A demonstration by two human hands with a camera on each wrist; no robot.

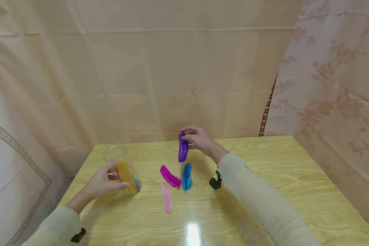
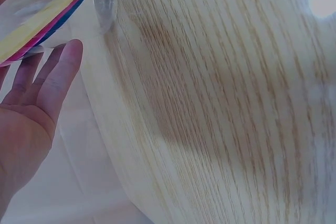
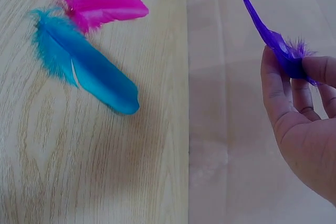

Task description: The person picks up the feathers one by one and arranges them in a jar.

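Between thumb and fingertips my right hand (image 1: 200, 139) pinches a purple feather (image 1: 183, 150) above the far part of the table. In the right wrist view, this purple feather (image 3: 273, 40) points upward from the fingers. My left hand (image 1: 99, 182) grips a clear jar (image 1: 115, 153) that leans on the left side of the table. Inside the jar are a yellow feather (image 1: 126, 177) and others in pink and blue. On the table below my right hand lie a blue feather (image 1: 187, 176), a magenta feather (image 1: 170, 176) and a light pink feather (image 1: 165, 197).
The wooden table (image 1: 264, 191) has its far edge close to a beige curtain (image 1: 172, 68). A flowered cloth (image 1: 341, 85) hangs at the right, and a pale cloth (image 1: 12, 191) at the left. Each wrist wears a small black device (image 1: 215, 181).
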